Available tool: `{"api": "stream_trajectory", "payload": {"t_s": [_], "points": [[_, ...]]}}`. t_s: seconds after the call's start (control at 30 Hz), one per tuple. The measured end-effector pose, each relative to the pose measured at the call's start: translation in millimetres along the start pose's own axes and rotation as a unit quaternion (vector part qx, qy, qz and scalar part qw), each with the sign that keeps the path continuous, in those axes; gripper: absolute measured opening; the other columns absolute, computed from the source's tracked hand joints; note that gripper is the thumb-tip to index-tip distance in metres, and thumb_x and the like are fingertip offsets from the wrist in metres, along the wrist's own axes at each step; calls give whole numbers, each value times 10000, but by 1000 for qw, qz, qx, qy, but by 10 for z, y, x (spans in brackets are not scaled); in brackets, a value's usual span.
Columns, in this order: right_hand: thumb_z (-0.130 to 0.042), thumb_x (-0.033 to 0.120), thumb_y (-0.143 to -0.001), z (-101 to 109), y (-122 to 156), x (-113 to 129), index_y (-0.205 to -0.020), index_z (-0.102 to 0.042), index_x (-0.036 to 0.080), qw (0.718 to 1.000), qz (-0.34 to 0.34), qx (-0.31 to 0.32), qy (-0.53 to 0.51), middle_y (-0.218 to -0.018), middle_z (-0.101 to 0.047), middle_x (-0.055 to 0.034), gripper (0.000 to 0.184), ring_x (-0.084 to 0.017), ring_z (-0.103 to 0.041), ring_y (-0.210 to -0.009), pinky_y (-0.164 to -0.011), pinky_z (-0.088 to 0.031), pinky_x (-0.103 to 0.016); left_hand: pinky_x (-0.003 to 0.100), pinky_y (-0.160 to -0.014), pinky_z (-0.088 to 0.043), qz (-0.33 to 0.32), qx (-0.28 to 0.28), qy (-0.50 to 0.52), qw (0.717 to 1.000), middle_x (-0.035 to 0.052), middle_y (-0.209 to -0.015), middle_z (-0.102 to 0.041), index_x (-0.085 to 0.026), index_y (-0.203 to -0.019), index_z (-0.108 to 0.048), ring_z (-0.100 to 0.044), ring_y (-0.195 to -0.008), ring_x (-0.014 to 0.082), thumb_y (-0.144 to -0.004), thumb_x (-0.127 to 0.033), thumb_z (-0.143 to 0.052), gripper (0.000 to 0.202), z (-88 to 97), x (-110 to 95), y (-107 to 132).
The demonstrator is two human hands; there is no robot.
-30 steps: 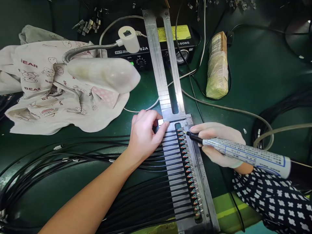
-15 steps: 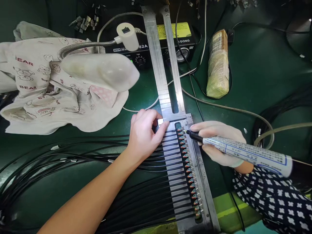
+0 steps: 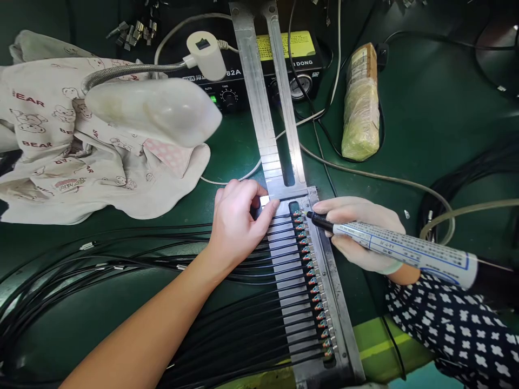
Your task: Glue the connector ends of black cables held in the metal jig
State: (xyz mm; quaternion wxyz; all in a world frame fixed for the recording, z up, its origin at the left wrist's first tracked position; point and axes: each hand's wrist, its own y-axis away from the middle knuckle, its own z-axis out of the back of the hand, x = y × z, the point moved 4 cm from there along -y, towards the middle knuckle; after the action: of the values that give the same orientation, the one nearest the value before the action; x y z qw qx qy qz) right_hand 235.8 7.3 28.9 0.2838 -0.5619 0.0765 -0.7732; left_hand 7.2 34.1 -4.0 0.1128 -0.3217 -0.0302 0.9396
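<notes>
A long metal fixture (image 3: 279,270) lies along the bench, with black cables (image 3: 227,324) laid side by side across it. The cables end in a row of small connectors (image 3: 310,273) with coloured wires, along the fixture's right side. My bare left hand (image 3: 239,219) pinches the fixture's left edge near the top of the row, thumb on top and fingers partly hidden. In a pale glove, my right hand (image 3: 363,232) is closed round a thick pen-shaped tube (image 3: 405,249) with a white, blue-printed label. Its black tip sits right beside the topmost connector; contact is unclear.
A bear-print cloth (image 3: 48,146) lies at left, under a white lamp (image 3: 154,111). Behind the fixture stands a black control box (image 3: 239,92) with dials. A wrapped yellowish block (image 3: 360,105) lies at right. A hose (image 3: 385,182) and loose cables cross the green bench.
The whole view has shifted slightly left and up. Both hands keep their grips, and the tube's tip stays by the topmost connector.
</notes>
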Motion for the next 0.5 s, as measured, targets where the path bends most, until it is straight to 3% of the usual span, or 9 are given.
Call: {"api": "stream_trajectory", "payload": {"t_s": [0.4, 0.5], "points": [[-758, 150, -810, 23, 23, 45, -1104, -686, 155, 999, 14, 22, 24, -1129, -753, -114, 303, -235, -745, -1040, -929, -635, -346, 339, -770, -353, 2, 1, -1, 1000, -13, -749, -567, -209, -825, -553, -504, -778, 174, -902, -356, -656, 195, -4, -4, 5], [-754, 158, -817, 26, 14, 47, -1123, -684, 186, 999, 14, 19, 27, -1138, -755, -108, 315, -240, -747, -1035, -911, -647, -374, 339, -775, -354, 0, -1, -2, 1000, -14, -750, -564, -210, -827, -551, -503, -778, 174, -902, -352, -656, 192, -2, -5, 11]]}}
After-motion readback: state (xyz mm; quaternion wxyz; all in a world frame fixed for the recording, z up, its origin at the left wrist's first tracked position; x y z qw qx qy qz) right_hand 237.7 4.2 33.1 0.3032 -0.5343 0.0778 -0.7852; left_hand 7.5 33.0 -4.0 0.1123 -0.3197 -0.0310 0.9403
